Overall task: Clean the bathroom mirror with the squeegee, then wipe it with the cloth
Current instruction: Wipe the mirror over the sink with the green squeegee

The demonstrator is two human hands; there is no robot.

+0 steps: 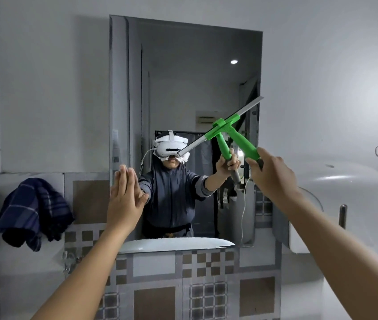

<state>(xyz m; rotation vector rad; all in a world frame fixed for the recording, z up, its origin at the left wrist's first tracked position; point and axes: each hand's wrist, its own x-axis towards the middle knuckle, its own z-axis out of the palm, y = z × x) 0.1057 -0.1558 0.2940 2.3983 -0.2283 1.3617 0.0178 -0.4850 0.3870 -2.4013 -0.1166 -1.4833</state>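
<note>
1. Tool position. The green squeegee (241, 135) is held against the right half of the bathroom mirror (183, 77). Its grey blade (251, 106) touches or nearly touches the glass; the view does not settle which.

2. Long axis. The blade runs diagonally, with its upper end at the mirror's right edge and its lower end down-left toward the centre of the glass. The handle slants down-right from the blade into the hand.

3. Right hand (273, 172). The fingers are wrapped closed around the lower end of the squeegee handle. This hand is the one working the tool, and it sits below and to the right of the blade.

4. Left hand (125, 199). The fingers are straight and together, holding nothing. The palm is pressed flat against, or just beside, the lower-left edge of the mirror; it appears to serve as a brace.

5. Controlling relation. The uncleaned glass lies mainly left of and below the blade. In judgement, the next stroke requires the blade to be drawn down or leftward across the glass with its edge kept flush, while the tilted axis is levelled so that no strip is missed.

6. Cloth. The dark plaid cloth (34, 211) hangs on the tiled wall left of the mirror, well apart from the right hand and nearer the left hand. The wiping step is not yet begun.
</note>
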